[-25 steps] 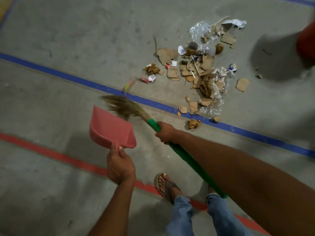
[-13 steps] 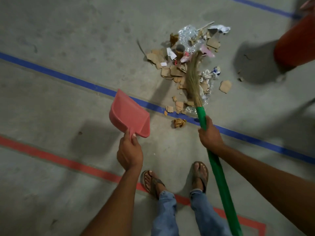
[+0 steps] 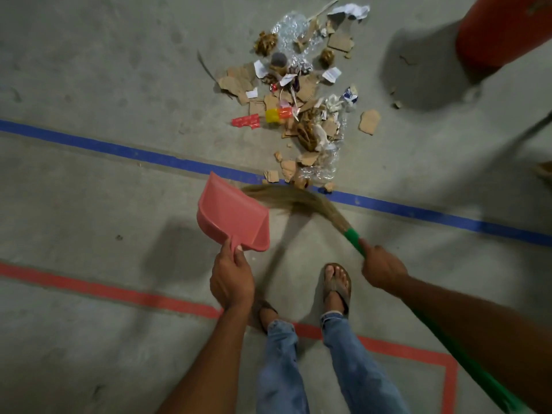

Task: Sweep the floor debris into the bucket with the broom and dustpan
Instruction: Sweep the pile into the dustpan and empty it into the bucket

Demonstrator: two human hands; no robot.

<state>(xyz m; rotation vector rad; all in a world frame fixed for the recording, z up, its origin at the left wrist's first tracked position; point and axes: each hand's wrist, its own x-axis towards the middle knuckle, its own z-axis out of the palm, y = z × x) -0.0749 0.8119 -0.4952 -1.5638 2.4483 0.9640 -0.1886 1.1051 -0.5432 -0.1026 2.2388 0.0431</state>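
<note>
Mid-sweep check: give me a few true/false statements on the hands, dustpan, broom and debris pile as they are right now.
1. The left hand grips the pink dustpan by its handle. True.
2. The dustpan sits in the middle of the debris pile. False: it is on the near side of the blue line, apart from the pile.
3. The right hand grips the broom by its green handle. True.
4. The broom's bristles are at the pile's far end. False: they are at its near edge, along the blue line, beside the dustpan.
</note>
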